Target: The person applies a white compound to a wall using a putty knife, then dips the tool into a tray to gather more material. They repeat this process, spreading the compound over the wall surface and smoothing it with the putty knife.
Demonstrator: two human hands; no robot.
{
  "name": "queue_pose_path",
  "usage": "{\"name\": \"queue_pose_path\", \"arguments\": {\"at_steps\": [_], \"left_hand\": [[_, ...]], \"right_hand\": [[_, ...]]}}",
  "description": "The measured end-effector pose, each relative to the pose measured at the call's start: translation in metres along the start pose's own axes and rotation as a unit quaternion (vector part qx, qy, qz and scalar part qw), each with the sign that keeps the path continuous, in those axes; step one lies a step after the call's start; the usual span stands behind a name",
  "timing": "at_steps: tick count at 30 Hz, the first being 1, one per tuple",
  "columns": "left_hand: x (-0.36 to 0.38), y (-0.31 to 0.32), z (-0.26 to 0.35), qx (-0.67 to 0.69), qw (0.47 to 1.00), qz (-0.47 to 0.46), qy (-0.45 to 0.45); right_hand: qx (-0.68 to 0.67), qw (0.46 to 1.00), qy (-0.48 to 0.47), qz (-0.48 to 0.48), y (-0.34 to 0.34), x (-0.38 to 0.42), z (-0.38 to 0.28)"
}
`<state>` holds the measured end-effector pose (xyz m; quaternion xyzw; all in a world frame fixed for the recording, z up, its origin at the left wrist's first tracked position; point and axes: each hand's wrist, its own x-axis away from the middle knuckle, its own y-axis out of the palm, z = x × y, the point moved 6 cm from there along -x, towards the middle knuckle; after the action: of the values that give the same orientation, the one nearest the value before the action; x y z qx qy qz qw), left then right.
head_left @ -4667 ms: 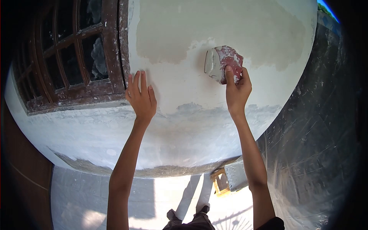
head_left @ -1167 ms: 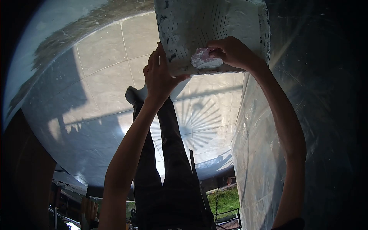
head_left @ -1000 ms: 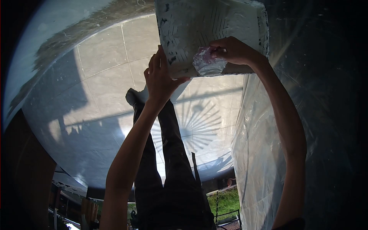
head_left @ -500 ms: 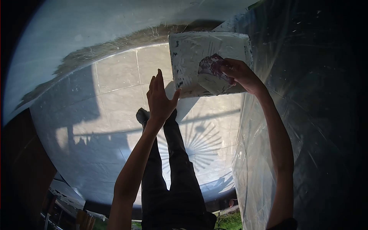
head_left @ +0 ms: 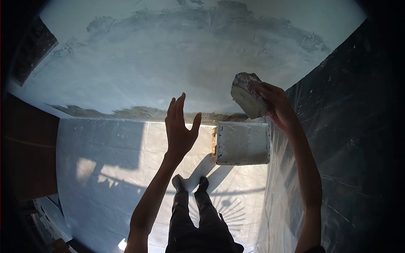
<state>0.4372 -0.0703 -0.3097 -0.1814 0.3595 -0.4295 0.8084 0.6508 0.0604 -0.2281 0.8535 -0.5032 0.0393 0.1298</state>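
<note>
Left hand (head_left: 180, 134): yours, open, empty, well apart from the right. Tray (head_left: 247, 145): lay between and below your hands, paste-smeared. Scraper (head_left: 247, 98): had just left the tray carrying paste, so loading seemed done. Right hand (head_left: 282, 107): yours, gripped the scraper before the wall (head_left: 168, 71).

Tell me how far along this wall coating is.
Partway, it seems. Much of the wall looks pale and coated. The right hand holds a scraper loaded with paste; the left hand is open and empty. Probably left: the patchy grey band higher up and the dark strip at the wall's foot. The tray holds more paste.
</note>
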Motion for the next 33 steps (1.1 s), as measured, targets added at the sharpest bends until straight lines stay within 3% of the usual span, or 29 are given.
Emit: {"name": "queue_pose_path", "arguments": {"at_steps": [2,5,12,18,24,27,29,30,32,33], "left_hand": [[-0.022,-0.042,0.010,-0.010,0.999,0.038,0.017],[-0.052,-0.108,0.026,-0.026,0.993,0.103,0.055],[-0.097,-0.239,0.053,-0.033,0.966,0.221,0.133],[-0.117,-0.322,0.050,-0.051,0.943,0.288,0.159],[-0.164,-0.372,0.014,-0.030,0.936,0.297,0.187],[-0.187,-0.390,-0.007,-0.026,0.931,0.297,0.213],[-0.208,-0.399,-0.018,-0.034,0.922,0.302,0.239],[-0.218,-0.404,-0.024,-0.033,0.919,0.302,0.252],[-0.233,-0.407,-0.038,-0.048,0.917,0.302,0.257],[-0.242,-0.407,-0.044,-0.047,0.918,0.295,0.261]], "right_hand": [[0.001,0.999,-0.038,-0.011,0.018,-0.001,-0.040],[0.004,0.990,-0.094,-0.103,0.054,-0.003,-0.093],[-0.033,0.973,-0.179,-0.139,0.141,0.012,-0.195],[-0.036,0.963,-0.208,-0.167,0.204,0.006,-0.239],[0.028,0.961,-0.274,-0.022,0.280,-0.025,-0.275],[0.127,0.930,-0.342,0.043,0.312,-0.052,-0.291],[0.217,0.874,-0.417,0.121,0.335,-0.060,-0.303],[0.215,0.874,-0.415,0.130,0.345,-0.069,-0.307],[0.326,0.755,-0.529,0.209,0.367,-0.068,-0.319],[0.324,0.756,-0.525,0.217,0.375,-0.072,-0.321]]}}
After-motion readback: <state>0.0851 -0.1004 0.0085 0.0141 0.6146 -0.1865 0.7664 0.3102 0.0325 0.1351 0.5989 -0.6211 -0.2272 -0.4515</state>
